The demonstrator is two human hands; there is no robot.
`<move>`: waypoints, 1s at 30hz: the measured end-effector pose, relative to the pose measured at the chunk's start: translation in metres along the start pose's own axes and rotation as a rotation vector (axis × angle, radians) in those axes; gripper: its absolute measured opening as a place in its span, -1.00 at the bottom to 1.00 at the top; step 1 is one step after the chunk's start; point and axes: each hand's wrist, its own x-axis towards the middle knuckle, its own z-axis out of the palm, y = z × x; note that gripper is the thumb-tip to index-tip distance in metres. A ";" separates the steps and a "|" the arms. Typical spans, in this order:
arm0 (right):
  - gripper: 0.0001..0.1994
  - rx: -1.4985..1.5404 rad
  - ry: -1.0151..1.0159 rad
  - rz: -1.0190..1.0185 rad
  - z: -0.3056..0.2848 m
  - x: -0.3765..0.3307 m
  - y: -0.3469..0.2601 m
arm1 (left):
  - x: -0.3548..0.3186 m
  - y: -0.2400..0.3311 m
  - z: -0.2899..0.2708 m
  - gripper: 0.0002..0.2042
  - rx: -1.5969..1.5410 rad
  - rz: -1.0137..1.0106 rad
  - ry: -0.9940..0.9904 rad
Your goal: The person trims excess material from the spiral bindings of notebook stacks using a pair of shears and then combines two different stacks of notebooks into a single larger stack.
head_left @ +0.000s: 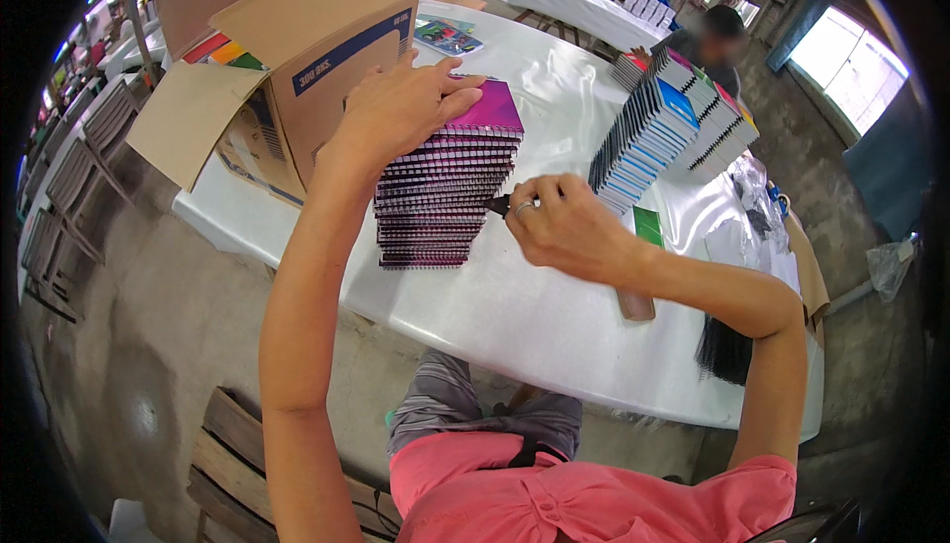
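A tall stack of purple spiral notebooks (445,187) stands on the white-covered table, its edges stepped unevenly and its wire bindings toward me. My left hand (401,107) lies on top of it with the fingers spread, not gripping. My right hand (564,226), with a ring on one finger, is closed on a dark pen-like tool (498,204). That tool's tip points left and meets the right side of the stack around mid-height; its exact kind is hard to make out. The rest of the tool is hidden inside my fist.
An open cardboard box (327,78) stands at the left. Blue spiral notebooks (648,132) are stacked at the right, near a green-and-brown item (643,266) and clear plastic (757,197). Packaged items (447,36) lie behind. Another person (708,48) is across the table.
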 end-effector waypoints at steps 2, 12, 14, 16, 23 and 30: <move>-0.88 -0.122 -0.188 0.155 -0.010 0.006 -0.015 | -0.001 -0.004 0.000 -0.58 -0.037 0.023 0.014; -0.75 -0.060 0.265 -0.173 0.021 -0.009 0.048 | -0.002 0.004 -0.006 -0.58 -0.003 -0.022 -0.012; -0.76 -0.112 0.278 -0.205 0.025 -0.007 0.050 | -0.002 0.003 -0.008 -0.58 -0.035 -0.039 -0.036; -0.76 -0.113 0.270 -0.208 0.030 -0.008 0.051 | -0.002 0.006 -0.004 -0.59 -0.009 -0.035 -0.020; -0.73 -0.095 0.280 -0.238 0.026 -0.012 0.052 | -0.002 0.005 -0.003 -0.60 -0.002 -0.031 -0.007; -0.74 -0.148 0.288 -0.248 0.031 -0.010 0.054 | -0.001 0.005 -0.004 -0.61 0.011 -0.039 -0.011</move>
